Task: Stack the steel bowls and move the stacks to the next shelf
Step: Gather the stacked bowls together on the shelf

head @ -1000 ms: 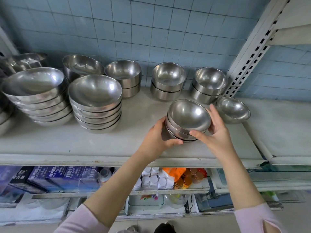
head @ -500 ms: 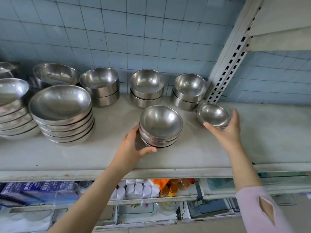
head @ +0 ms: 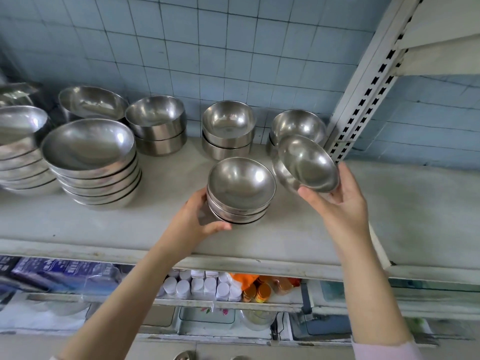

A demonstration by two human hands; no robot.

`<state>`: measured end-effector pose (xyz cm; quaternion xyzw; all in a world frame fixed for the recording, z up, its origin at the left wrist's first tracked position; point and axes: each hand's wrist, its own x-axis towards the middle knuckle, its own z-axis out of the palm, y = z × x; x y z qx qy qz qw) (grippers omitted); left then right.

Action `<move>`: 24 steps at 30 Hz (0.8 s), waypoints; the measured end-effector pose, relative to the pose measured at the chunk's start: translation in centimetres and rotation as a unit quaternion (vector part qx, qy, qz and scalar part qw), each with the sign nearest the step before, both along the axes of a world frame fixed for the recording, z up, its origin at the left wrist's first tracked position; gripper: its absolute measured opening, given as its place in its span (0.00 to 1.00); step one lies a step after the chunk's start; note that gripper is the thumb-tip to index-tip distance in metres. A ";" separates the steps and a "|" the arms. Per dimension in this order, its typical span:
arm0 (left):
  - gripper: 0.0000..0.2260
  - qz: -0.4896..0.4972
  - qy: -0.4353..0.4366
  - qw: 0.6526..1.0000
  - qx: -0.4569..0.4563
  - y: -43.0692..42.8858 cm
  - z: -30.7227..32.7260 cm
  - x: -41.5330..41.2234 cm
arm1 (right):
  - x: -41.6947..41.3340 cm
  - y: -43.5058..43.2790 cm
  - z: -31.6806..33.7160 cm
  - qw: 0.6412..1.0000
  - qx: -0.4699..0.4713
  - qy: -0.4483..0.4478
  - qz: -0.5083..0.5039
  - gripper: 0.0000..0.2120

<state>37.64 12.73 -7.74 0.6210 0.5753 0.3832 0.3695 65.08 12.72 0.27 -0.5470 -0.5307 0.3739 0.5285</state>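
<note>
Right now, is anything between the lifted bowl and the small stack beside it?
Nothing visible. The right hand holds the small steel bowl tilted, just right of the small stack that the left hand grips; only open air separates them.

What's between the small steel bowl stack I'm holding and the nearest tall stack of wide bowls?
Head view: only bare grey shelf and the left hand separate the small steel bowl stack from the nearest tall stack of wide steel bowls.
</note>
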 end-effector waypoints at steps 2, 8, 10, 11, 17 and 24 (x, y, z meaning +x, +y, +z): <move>0.46 0.005 0.006 1.000 -0.003 -0.1 0.1 0.1 | -2.4 -0.3 0.8 0.999 -0.002 0.005 0.052 0.54; 0.45 0.000 0.015 1.000 -0.002 -0.3 0.7 0.1 | -6.6 -0.5 0.5 0.991 -0.002 -0.086 0.107 0.61; 0.44 -0.004 0.009 1.000 -0.002 -0.4 0.8 0.0 | -6.7 -0.5 0.1 0.989 -0.010 -0.102 0.108 0.60; 0.44 -0.005 0.006 1.000 -0.001 -0.4 0.8 0.0 | -6.7 -0.4 -0.1 0.988 -0.013 -0.106 0.109 0.59; 0.48 -0.005 -0.006 1.000 -0.001 -0.7 1.3 0.1 | -6.5 -0.1 -0.5 0.987 -0.030 -0.090 0.133 0.62; 0.45 0.008 -0.016 1.000 0.000 -0.9 1.5 0.4 | -6.3 -0.7 -1.5 0.988 -0.047 -0.007 0.150 0.58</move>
